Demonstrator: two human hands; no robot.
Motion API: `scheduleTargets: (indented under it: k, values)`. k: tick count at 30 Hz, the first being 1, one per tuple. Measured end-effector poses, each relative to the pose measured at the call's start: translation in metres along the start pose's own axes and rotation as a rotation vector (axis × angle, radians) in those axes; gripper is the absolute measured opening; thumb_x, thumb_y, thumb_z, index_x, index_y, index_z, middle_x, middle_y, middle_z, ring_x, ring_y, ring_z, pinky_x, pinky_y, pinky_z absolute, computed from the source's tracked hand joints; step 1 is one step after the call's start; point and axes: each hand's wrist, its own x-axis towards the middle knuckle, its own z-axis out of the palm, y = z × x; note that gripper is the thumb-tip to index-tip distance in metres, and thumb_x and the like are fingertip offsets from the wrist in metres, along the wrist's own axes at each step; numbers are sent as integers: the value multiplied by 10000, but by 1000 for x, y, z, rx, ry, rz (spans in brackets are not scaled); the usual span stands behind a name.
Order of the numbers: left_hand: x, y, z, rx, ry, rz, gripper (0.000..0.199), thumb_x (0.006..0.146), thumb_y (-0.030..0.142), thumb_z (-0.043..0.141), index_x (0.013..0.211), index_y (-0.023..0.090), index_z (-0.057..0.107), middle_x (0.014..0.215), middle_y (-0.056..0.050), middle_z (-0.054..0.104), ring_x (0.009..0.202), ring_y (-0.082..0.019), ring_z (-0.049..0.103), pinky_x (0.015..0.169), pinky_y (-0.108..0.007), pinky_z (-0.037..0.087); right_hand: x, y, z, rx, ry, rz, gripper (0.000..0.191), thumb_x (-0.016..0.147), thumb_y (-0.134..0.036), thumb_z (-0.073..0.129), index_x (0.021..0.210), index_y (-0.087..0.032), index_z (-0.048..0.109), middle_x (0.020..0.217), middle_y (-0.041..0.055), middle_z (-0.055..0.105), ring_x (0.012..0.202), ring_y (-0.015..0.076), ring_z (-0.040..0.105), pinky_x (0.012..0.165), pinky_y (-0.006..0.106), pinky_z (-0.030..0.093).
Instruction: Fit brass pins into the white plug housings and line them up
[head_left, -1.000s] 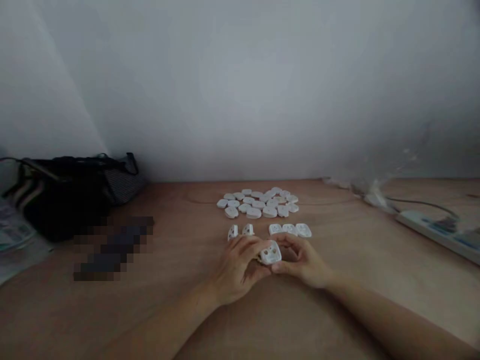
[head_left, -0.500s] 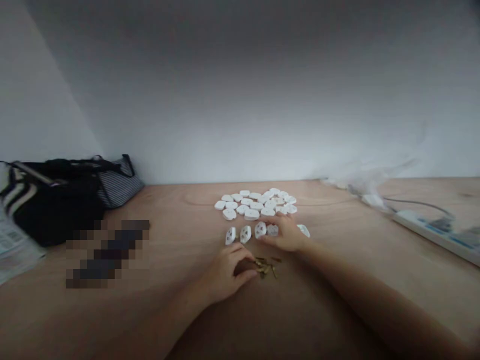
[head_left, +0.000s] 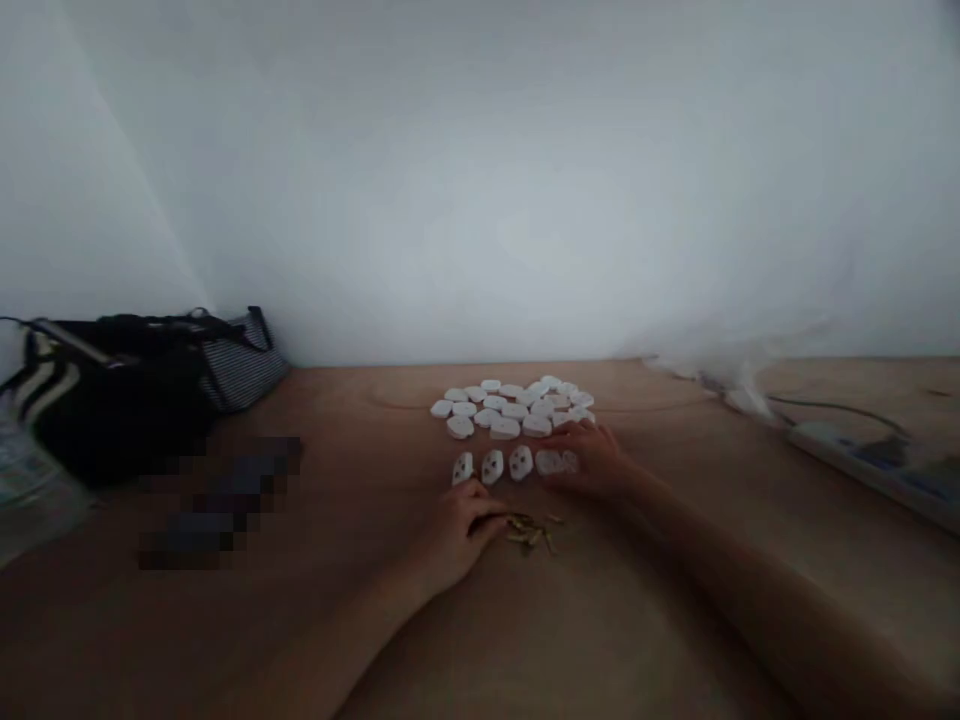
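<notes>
A row of white pieces with dark holes stands on the wooden table, among them a left piece [head_left: 463, 467], a second piece [head_left: 492, 467] and a third piece [head_left: 520, 463]. My right hand [head_left: 592, 460] curves round the right end of the row, fingers apart, beside white pieces [head_left: 556, 462] that it partly covers. Small brass-coloured parts [head_left: 531, 532] lie in a loose pile in front. At the pile's left edge is my left hand [head_left: 471, 520], thumb and forefinger close together; whatever lies between them is too small to name. Behind the row lies a cluster of white pieces [head_left: 513, 411].
A black bag [head_left: 120, 400] and a striped bag [head_left: 240, 365] sit at the left, with a blurred dark item [head_left: 225, 500] nearer. On the right are a white power strip [head_left: 862, 465], a grey cable [head_left: 840, 406] and clear plastic wrap [head_left: 742, 370].
My right hand has shifted right, away from the third standing piece, and now covers the row's right end. The thumb and forefinger of my left hand have come closer together.
</notes>
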Motion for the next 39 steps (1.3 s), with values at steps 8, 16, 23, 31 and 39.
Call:
scheduleTargets:
  k: [8, 16, 23, 31, 39]
  values:
    - [-1, 5, -2, -45, 79, -13, 127, 839, 146, 519, 768, 161, 624, 785, -34, 628, 754, -173, 591, 702, -270, 447, -14, -7, -4, 44, 100, 22, 424, 655, -481, 699, 1001, -238, 663, 1044, 74, 637, 1015, 273, 526, 885, 411, 379]
    - [-4, 13, -5, -83, 195, 28, 108, 862, 188, 493, 841, 182, 599, 795, -14, 642, 752, -159, 600, 694, -248, 444, -50, -55, -7, 204, 153, -62, 410, 576, -438, 755, 932, -263, 650, 910, 15, 674, 882, 253, 558, 806, 389, 382]
    - [-8, 28, -4, -91, 174, 42, 126, 854, 256, 527, 796, 177, 606, 731, -4, 644, 668, -136, 590, 622, -217, 437, -50, -65, -1, 151, 225, -60, 406, 612, -495, 712, 928, -247, 649, 881, 40, 676, 852, 252, 543, 756, 356, 361]
    - [-7, 34, -2, -87, 180, 67, 138, 845, 232, 535, 758, 165, 619, 689, -3, 648, 619, -125, 584, 595, -210, 427, -52, -70, -2, 115, 222, -96, 377, 606, -436, 717, 925, -246, 651, 859, 30, 683, 805, 233, 533, 715, 342, 327]
    - [-8, 31, -1, -60, 194, 71, 143, 846, 223, 536, 747, 166, 621, 688, 0, 654, 615, -120, 590, 594, -205, 434, -52, -69, -1, 105, 238, -83, 387, 622, -468, 698, 929, -236, 651, 889, 39, 694, 814, 239, 539, 724, 352, 316]
